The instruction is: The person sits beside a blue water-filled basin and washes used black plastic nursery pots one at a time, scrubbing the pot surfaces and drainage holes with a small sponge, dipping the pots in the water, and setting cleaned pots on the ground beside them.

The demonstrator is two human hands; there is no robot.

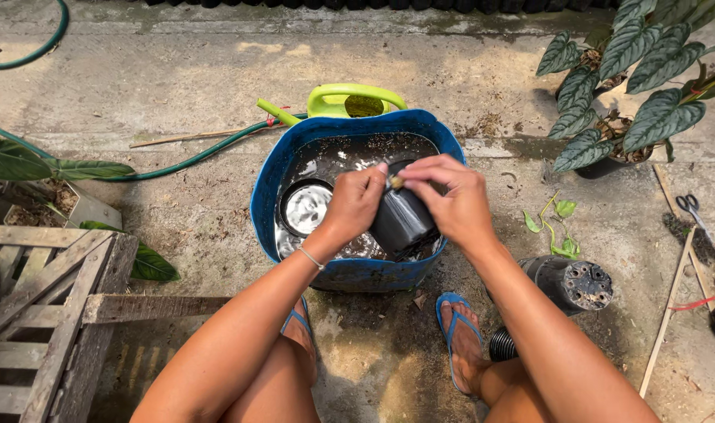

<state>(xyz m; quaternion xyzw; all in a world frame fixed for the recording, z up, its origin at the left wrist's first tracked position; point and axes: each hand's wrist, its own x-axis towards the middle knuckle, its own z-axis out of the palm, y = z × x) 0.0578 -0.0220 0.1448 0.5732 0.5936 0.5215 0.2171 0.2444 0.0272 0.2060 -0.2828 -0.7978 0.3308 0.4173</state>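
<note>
The left hand [356,200] and the right hand [449,200] meet over a blue tub [267,196] that stands on the concrete ground. Between them they hold a small black plastic pot [400,223], tilted on its side above the dirty water. The left hand is curled closed against the pot's upper edge, and the right hand wraps the pot from the other side, its fingers bent and pressed together; at the place where the two hands touch, a small yellowish thing [396,182] is pinched, but I cannot tell what it is. Inside the tub a second black pot [304,207] lies in the foamy water, just beside the held one. Behind the tub stands a lime-green watering can [353,99], and a green hose [193,157] runs to the left. Near the right foot lies a stack of black pots [565,283] on its side. Scissors [690,205] and thin sticks lie at the right, and a wooden pallet [44,313] at the left.
</note>
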